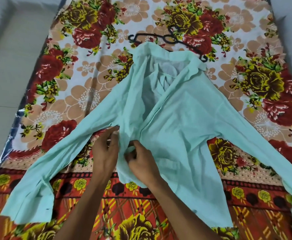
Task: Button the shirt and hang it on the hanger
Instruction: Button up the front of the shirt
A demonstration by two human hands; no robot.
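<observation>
A floral blanket [93,87] in red, peach and yellow fills most of the frame, its lower part turning to an orange plaid border. A pale grey floor [8,66] shows along the left edge, and a thin strip of it in the upper right corner. The blanket's left edge runs diagonally from top centre down to the lower left, with a shiny dark strip just under it.

The mint shirt [181,122] lies across the centre, collar toward the top, sleeves spread to the lower left and lower right; the right sleeve runs off the frame edge. Its front is open at the upper middle. The black hanger [169,38] lies at top centre, partly under the collar.

Both hands meet at the lower centre on the shirt front. The left hand [105,156] pinches the left front edge between thumb and fingers. The right hand [141,163] has its fingers curled round the cloth beside it. Bare blanket lies open at the upper left and right.
</observation>
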